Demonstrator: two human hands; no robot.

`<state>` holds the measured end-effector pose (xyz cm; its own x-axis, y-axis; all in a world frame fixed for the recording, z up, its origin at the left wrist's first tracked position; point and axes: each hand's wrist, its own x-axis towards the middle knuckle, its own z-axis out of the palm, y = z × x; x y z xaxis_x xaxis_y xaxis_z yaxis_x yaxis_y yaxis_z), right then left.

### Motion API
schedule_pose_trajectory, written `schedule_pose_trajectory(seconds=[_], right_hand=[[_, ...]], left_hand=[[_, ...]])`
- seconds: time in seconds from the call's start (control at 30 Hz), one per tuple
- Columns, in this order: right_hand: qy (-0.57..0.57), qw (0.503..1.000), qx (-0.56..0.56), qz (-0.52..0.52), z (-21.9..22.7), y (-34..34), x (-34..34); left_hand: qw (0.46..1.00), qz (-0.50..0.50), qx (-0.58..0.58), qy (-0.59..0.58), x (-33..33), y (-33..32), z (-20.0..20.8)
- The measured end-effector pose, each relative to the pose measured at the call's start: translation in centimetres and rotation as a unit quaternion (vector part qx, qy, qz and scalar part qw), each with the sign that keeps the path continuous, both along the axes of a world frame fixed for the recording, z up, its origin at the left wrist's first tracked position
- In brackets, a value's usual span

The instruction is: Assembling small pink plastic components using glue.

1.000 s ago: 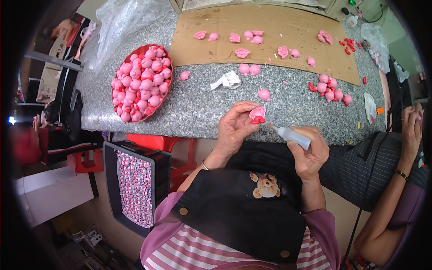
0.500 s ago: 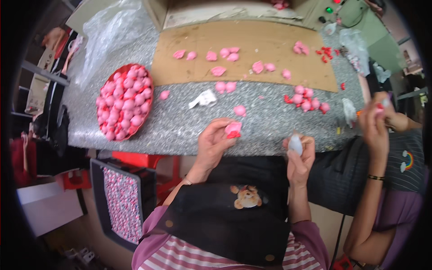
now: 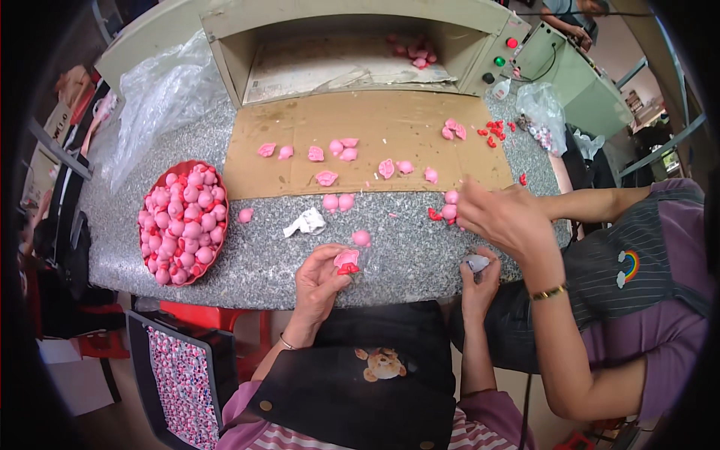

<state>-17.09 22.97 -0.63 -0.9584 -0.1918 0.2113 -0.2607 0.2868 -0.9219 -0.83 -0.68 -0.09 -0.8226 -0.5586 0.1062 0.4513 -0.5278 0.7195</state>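
Observation:
Between the fingertips of my left hand is a small pink cupped piece with a red bow-shaped part at its lower edge. My right hand is closed round a small whitish squeeze bottle, which lies tilted in the fingers. Both hands are just over the worktop's near edge, well apart. A single pink ball-shaped piece rests just beyond my left hand. Past my right hand, a co-worker's hand reaches over a group of pink balls and red pieces, hiding part of it.
A red basket heaped with pink balls stands on the speckled worktop at left. A crumpled white tissue lies nearer the middle. Several pink pieces lie on a cardboard sheet before an open-fronted box. The co-worker's arm crosses at right.
The view has shifted, showing more of the open-fronted box. The co-worker's hand has come leftward over the pink group. The bottle in my right hand has tipped from upright to slanted.

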Motion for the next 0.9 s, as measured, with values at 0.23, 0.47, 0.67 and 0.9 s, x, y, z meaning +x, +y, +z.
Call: schedule_pose_trajectory(seconds=[0.23,0.47,0.67,0.9], right_hand=[[0.225,0.959,0.133,0.111,2.6,-3.6,8.1],[0.250,0.930,0.226,0.145,2.9,-10.4,1.8],[0.263,0.899,0.325,0.132,1.7,-10.5,-0.4],[0.511,0.571,0.509,0.393,8.0,-27.6,-8.1]], left_hand=[[1.000,-0.012,-0.002,0.013,-0.3,-0.7,0.1],[0.999,-0.018,0.020,0.030,0.7,-1.0,0.0],[0.999,0.002,0.033,0.037,1.8,-1.9,-0.7],[0.997,-0.041,0.046,0.052,1.4,-2.2,-0.3]])
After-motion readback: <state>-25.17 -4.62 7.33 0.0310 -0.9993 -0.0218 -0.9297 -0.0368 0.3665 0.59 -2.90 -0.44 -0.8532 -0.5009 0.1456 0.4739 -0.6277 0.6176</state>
